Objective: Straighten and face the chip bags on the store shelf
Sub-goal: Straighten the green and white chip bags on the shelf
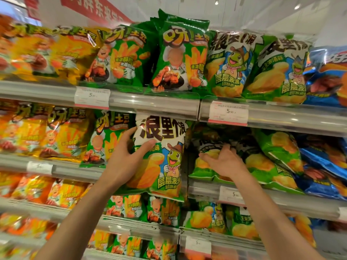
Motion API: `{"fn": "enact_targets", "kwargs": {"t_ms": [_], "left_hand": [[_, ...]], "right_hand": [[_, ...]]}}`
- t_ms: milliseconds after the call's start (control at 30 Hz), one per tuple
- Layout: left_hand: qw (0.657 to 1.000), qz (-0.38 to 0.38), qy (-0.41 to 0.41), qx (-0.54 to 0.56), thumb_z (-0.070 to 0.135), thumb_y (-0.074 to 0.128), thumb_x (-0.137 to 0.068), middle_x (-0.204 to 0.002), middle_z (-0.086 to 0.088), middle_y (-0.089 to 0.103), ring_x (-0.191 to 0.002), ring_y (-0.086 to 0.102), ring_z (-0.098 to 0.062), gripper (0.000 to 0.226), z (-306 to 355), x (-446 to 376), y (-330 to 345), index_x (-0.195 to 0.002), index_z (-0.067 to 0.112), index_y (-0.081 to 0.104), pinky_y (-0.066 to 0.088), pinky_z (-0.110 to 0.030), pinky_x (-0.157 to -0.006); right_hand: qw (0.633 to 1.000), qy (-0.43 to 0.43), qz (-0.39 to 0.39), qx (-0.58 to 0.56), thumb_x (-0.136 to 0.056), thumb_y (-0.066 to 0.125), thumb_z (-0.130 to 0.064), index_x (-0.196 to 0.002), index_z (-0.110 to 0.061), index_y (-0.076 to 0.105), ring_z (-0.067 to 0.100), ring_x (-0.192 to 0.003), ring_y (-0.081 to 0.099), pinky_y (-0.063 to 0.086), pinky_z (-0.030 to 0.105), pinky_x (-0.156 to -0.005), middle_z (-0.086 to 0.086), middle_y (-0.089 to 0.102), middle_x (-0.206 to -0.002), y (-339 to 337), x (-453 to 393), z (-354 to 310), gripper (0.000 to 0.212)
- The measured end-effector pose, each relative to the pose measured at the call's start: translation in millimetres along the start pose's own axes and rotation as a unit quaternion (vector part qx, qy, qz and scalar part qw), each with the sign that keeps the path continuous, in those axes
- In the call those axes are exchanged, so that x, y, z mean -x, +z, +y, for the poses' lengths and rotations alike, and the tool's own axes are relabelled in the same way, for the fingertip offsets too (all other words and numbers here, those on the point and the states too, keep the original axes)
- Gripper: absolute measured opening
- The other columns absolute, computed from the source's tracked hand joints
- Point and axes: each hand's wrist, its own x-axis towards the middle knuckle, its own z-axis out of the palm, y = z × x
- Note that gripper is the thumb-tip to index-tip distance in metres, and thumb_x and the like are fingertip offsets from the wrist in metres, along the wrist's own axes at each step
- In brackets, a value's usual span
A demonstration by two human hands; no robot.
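Note:
My left hand (129, 156) grips a green-and-white chip bag with a cartoon turtle (165, 156), held upright in front of the second shelf, its face toward me. My right hand (223, 162) rests palm down on a fallen green chip bag (206, 164) lying flat on that shelf, fingers spread over its top. More green turtle bags (277, 156) lean tilted to the right of that hand. Behind the fallen bag the shelf bay is dark and I cannot see what is there.
The top shelf holds upright green bags (182, 57) and turtle bags (231, 64), with yellow bags (56, 53) at left and blue bags (328, 76) at right. Clear shelf rails with price tags (228, 113) jut forward. Lower shelves hold more bags (161, 211).

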Motion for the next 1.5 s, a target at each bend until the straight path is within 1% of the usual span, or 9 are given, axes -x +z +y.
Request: {"fn": "enact_targets", "kwargs": {"t_ms": [267, 500, 633, 833, 1000, 1233, 1333, 1400, 1500], "left_hand": [[1.000, 0.018, 0.001, 0.013, 0.050, 0.070, -0.083, -0.116, 0.011, 0.066, -0.100, 0.071, -0.014, 0.059, -2, -3, -3, -0.136, 0.041, 0.045, 0.061, -0.040, -0.083], [1.000, 0.025, 0.004, 0.018, 0.044, 0.069, -0.088, -0.113, 0.008, 0.067, -0.096, 0.072, -0.013, 0.054, 1, -2, -3, -0.137, 0.035, 0.047, 0.060, -0.030, -0.073], [1.000, 0.028, 0.000, 0.009, 0.043, 0.068, -0.089, -0.106, 0.016, 0.063, -0.091, 0.070, -0.008, 0.046, 4, -2, -2, -0.128, 0.041, 0.044, 0.055, -0.016, -0.060], [1.000, 0.019, -0.004, 0.014, 0.044, 0.069, -0.088, -0.109, 0.015, 0.065, -0.093, 0.070, -0.008, 0.049, -1, -1, 2, -0.130, 0.041, 0.044, 0.055, -0.018, -0.066], [1.000, 0.022, 0.004, 0.009, 0.044, 0.069, -0.088, -0.111, 0.017, 0.064, -0.095, 0.069, -0.006, 0.052, -3, -2, 5, -0.134, 0.038, 0.045, 0.055, -0.019, -0.068], [1.000, 0.014, 0.006, 0.007, 0.055, 0.070, -0.079, -0.118, 0.009, 0.066, -0.103, 0.069, -0.011, 0.065, -8, -3, 6, -0.136, 0.036, 0.047, 0.060, -0.038, -0.084], [1.000, 0.015, 0.008, 0.007, 0.058, 0.070, -0.074, -0.117, 0.009, 0.067, -0.100, 0.070, -0.009, 0.072, -12, -2, 11, -0.138, 0.037, 0.046, 0.061, -0.032, -0.080], [1.000, 0.014, 0.008, 0.006, 0.057, 0.069, -0.075, -0.114, 0.012, 0.067, -0.096, 0.070, -0.005, 0.072, -12, 0, 20, -0.140, 0.037, 0.045, 0.059, -0.025, -0.076], [1.000, 0.003, -0.002, 0.006, 0.063, 0.072, -0.073, -0.118, 0.015, 0.066, -0.100, 0.069, -0.005, 0.078, -15, 0, 38, -0.141, 0.040, 0.043, 0.060, -0.034, -0.086]], "right_hand": [[0.986, -0.024, 0.094, -0.136, -0.081, 0.067, -0.058, -0.142, -0.009, 0.039, 0.038, -0.124, 0.053, 0.047, 0.045, -0.099, 0.017, 0.052, -0.138, -1, 7, 1, 0.083], [0.949, -0.129, 0.220, -0.184, -0.092, 0.060, -0.052, -0.156, -0.011, 0.018, 0.039, -0.142, 0.031, 0.030, 0.053, -0.115, 0.018, 0.028, -0.156, 24, -2, -15, 0.087], [0.971, -0.145, 0.167, -0.094, -0.093, 0.053, -0.058, -0.159, -0.015, -0.002, 0.032, -0.152, 0.011, 0.014, 0.057, -0.121, 0.012, 0.007, -0.166, 43, -20, -13, 0.096], [0.988, -0.078, 0.066, -0.120, -0.083, 0.067, -0.061, -0.157, -0.018, -0.012, 0.037, -0.150, 0.019, 0.024, 0.051, -0.120, 0.018, 0.013, -0.164, 45, -27, 6, 0.117], [0.983, -0.059, 0.099, -0.142, -0.081, 0.074, -0.053, -0.158, -0.017, 0.002, 0.040, -0.136, 0.043, 0.042, 0.049, -0.108, 0.020, 0.039, -0.148, 45, -29, 3, 0.111], [0.981, -0.043, 0.086, -0.169, -0.084, 0.075, -0.042, -0.158, -0.015, 0.006, 0.042, -0.139, 0.033, 0.033, 0.048, -0.113, 0.023, 0.028, -0.150, 48, -40, -6, 0.105], [0.974, -0.047, 0.073, -0.211, -0.084, 0.072, -0.049, -0.159, -0.017, 0.005, 0.040, -0.142, 0.032, 0.032, 0.049, -0.117, 0.020, 0.027, -0.154, 39, -39, 1, 0.105], [0.964, -0.056, 0.089, -0.244, -0.088, 0.068, -0.050, -0.158, -0.016, 0.012, 0.036, -0.143, 0.033, 0.031, 0.048, -0.118, 0.016, 0.030, -0.155, 31, -34, 6, 0.096], [0.946, -0.089, 0.093, -0.298, -0.095, 0.057, -0.051, -0.145, -0.019, 0.043, 0.025, -0.131, 0.050, 0.042, 0.039, -0.107, 0.006, 0.051, -0.139, 12, -13, 10, 0.061]]}}
